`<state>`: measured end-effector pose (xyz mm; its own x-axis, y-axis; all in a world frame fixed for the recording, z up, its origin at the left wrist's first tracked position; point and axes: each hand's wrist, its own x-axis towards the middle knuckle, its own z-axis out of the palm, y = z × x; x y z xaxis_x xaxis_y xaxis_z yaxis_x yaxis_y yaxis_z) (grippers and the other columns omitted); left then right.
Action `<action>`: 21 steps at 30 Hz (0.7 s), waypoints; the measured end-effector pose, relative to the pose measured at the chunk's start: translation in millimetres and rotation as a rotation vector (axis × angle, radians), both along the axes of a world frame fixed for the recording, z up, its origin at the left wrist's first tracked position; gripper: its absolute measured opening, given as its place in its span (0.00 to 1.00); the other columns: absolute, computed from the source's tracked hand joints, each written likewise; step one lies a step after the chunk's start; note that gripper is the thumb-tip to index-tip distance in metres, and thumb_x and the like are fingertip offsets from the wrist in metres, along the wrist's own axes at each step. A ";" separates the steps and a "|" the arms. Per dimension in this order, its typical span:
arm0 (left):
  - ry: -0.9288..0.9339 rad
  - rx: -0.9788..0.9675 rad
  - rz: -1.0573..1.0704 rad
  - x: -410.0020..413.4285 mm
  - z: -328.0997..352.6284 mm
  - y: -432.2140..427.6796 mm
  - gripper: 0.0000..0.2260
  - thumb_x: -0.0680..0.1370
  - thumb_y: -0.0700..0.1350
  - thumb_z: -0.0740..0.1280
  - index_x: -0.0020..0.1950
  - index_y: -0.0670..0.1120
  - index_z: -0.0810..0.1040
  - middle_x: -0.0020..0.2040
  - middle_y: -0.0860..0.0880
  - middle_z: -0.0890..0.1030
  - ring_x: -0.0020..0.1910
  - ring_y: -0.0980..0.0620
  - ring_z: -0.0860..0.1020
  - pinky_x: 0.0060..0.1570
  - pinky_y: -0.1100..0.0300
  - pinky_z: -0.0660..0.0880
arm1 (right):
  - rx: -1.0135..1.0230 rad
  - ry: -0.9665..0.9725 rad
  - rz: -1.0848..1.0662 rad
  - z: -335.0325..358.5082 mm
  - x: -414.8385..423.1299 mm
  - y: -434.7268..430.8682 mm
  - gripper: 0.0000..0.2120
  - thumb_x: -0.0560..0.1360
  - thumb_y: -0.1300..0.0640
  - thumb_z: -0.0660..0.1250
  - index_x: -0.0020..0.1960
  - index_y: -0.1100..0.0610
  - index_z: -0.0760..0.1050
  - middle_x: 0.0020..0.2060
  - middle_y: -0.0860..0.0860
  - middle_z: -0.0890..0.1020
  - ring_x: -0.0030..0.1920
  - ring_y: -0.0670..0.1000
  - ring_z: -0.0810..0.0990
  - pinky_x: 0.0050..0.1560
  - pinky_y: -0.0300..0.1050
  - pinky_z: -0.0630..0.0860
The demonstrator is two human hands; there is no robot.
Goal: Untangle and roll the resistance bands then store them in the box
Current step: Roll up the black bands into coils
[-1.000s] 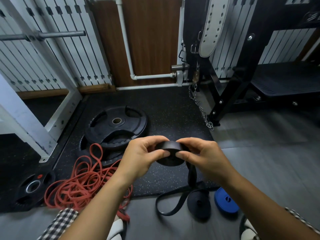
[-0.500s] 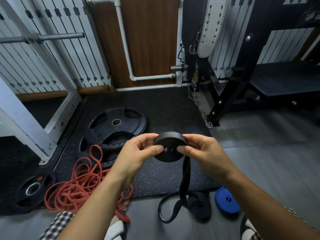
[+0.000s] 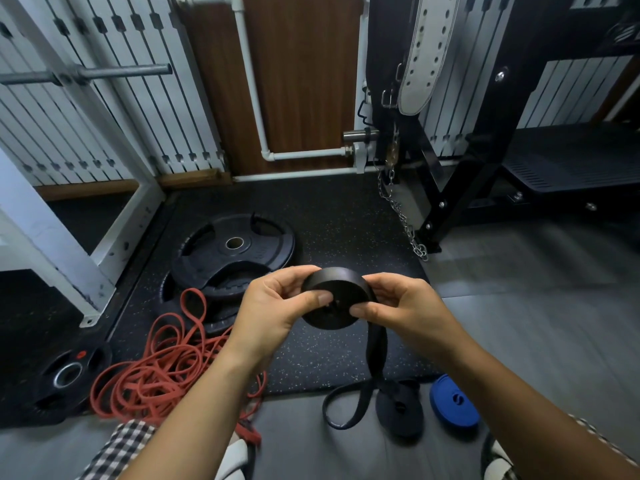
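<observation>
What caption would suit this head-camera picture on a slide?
Left hand and right hand pinch a partly rolled black resistance band, tangled red bands on the floor.

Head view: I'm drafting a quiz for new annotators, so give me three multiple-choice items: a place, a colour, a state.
1. The blue rolled band lies: A) on a weight plate; B) on the grey floor, right of the black floor roll; C) in a hand.
2. The tangled band heap is: A) green; B) yellow; C) orange-red.
3. The black band in the left hand and right hand is: A) partly rolled, tail hanging; B) fully rolled; C) flat, unrolled.
B: it sits on floor beside that roll. C: its loops show orange-red. A: a strip drops from the roll.
</observation>
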<state>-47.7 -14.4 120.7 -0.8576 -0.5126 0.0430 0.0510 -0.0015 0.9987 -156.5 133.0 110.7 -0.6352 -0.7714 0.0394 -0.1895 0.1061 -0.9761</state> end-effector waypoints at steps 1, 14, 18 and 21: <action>0.008 0.036 0.013 -0.6 0.5 0.2 0.13 0.64 0.34 0.71 0.45 0.48 0.81 0.38 0.52 0.85 0.40 0.58 0.82 0.41 0.68 0.76 | -0.008 -0.001 0.001 1.0 0.1 -0.2 0.13 0.68 0.65 0.73 0.47 0.50 0.79 0.44 0.50 0.85 0.47 0.47 0.83 0.53 0.42 0.78; 0.041 0.355 0.038 -2.4 -5.7 2.3 0.14 0.64 0.39 0.69 0.50 0.44 0.80 0.42 0.49 0.85 0.42 0.55 0.83 0.38 0.67 0.77 | -0.167 -0.239 0.000 1.4 12.4 -5.0 0.11 0.72 0.67 0.66 0.51 0.55 0.78 0.45 0.48 0.84 0.48 0.43 0.83 0.46 0.31 0.75; -0.061 0.168 -0.085 1.4 -0.4 -5.7 0.18 0.64 0.41 0.71 0.53 0.47 0.79 0.45 0.49 0.85 0.44 0.56 0.82 0.41 0.69 0.75 | -0.069 -0.130 0.045 4.3 6.2 -1.5 0.11 0.73 0.67 0.66 0.51 0.55 0.78 0.44 0.48 0.85 0.47 0.43 0.82 0.48 0.34 0.76; -0.140 -0.064 -0.174 2.8 3.4 -9.4 0.19 0.65 0.40 0.73 0.56 0.50 0.79 0.48 0.51 0.84 0.49 0.57 0.81 0.48 0.68 0.75 | 0.123 0.145 0.049 -0.9 5.9 -0.3 0.11 0.72 0.64 0.69 0.54 0.55 0.79 0.46 0.50 0.84 0.48 0.45 0.82 0.52 0.42 0.78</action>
